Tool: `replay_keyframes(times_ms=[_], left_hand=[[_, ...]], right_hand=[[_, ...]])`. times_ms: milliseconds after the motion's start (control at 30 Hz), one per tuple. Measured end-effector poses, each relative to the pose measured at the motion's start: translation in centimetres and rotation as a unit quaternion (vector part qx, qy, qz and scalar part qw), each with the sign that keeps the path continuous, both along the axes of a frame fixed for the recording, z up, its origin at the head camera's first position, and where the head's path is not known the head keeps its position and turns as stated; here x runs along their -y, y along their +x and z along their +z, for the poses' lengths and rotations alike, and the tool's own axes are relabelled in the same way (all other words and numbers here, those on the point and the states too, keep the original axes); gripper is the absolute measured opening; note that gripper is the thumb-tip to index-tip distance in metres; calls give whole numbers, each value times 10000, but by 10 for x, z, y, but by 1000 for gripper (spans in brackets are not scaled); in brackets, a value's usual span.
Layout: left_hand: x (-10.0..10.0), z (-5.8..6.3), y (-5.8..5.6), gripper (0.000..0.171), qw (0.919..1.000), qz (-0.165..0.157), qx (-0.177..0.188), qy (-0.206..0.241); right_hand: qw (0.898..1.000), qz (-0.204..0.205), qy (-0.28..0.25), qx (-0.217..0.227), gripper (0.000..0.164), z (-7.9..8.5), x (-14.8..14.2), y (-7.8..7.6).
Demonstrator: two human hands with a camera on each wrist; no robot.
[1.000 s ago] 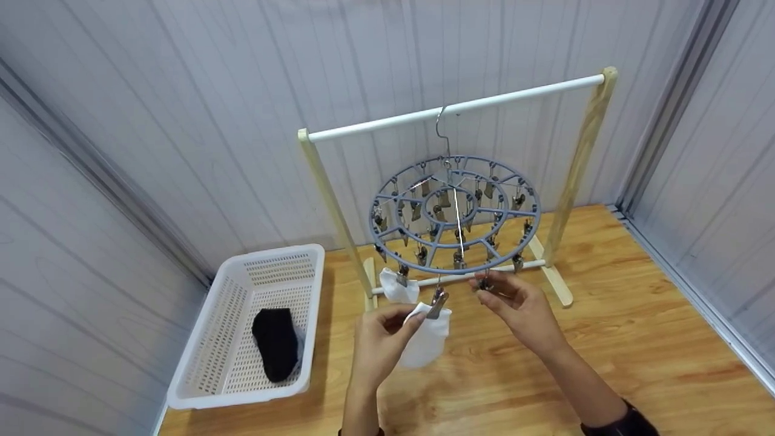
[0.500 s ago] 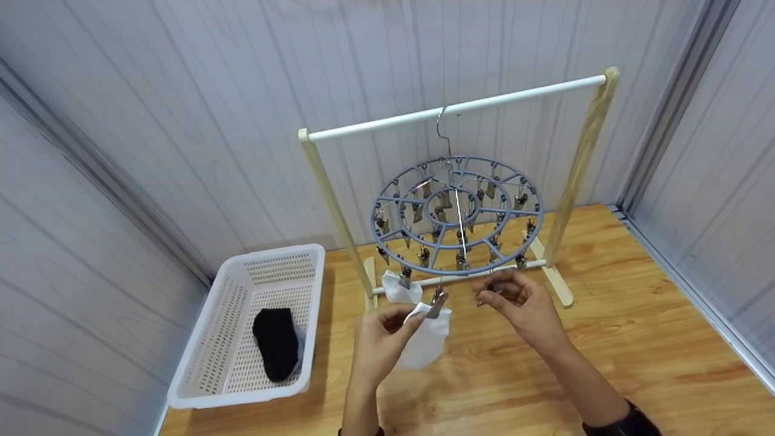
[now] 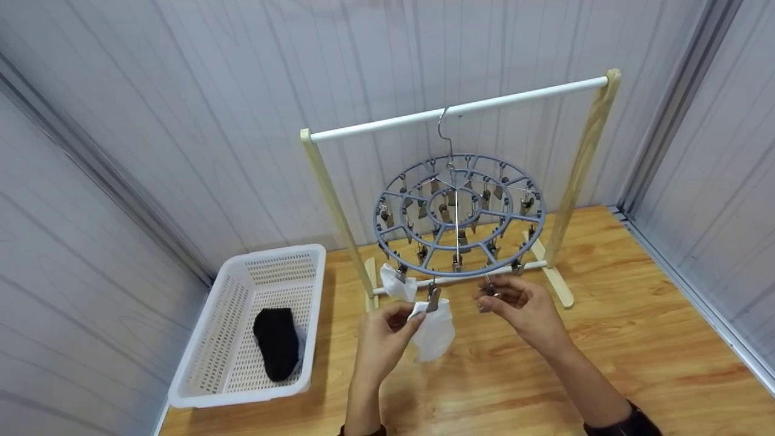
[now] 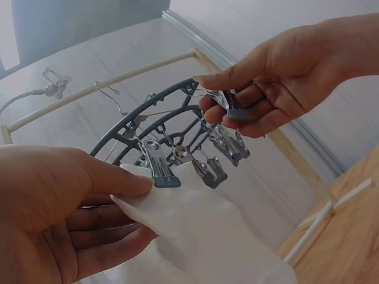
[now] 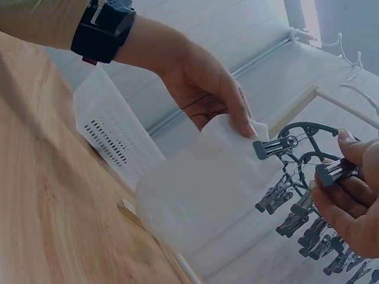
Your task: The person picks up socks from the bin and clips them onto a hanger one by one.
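A white sock [image 3: 435, 339] hangs from a metal clip [image 3: 433, 301] on the round blue-grey drying hanger [image 3: 448, 274]. My left hand [image 3: 382, 339] pinches the sock's upper edge between thumb and index finger, just left of that clip. To its right, my right hand [image 3: 528, 312] holds a second metal clip [image 5: 334, 171] by thumb and fingers; this clip also hangs from the ring. In the right wrist view its grey tips are near the sock's top corner but apart from it. Another white sock [image 3: 396, 286] hangs from a clip further left.
A wooden rack with a white top bar [image 3: 521, 96] carries the hanger by its metal hook. Several other clips dangle from the rings. To the left, a white perforated basket [image 3: 200, 351] contains a black sock [image 3: 277, 345] with something greyish beside it. Grey-white wall panels surround the wooden tabletop.
The hanger has turned slightly, and the pinched sock's lower part has swung to the right. My left hand has shifted slightly right; my right hand keeps its clip and has moved a little.
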State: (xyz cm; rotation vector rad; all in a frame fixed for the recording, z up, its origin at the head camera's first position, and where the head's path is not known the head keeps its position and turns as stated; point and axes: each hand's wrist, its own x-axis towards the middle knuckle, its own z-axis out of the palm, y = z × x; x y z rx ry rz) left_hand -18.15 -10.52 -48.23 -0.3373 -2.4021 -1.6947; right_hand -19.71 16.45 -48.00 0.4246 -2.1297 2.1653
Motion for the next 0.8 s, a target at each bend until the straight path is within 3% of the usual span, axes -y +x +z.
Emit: replay_keyframes(times_ms=[233,500,800], left_hand=[[0,-7,-5,5,9992,115,-195,-326],[1,-14,-6,8,9991,33,-80,-422],[4,-13,-4,11,9955,309,-87,-894]], right_hand=[[10000,28,-38,-61,31,2,-2,1],[9991,350,-237,-60,32,1,-6,1],[9984,290,-486,-30,30,0,-7,1]])
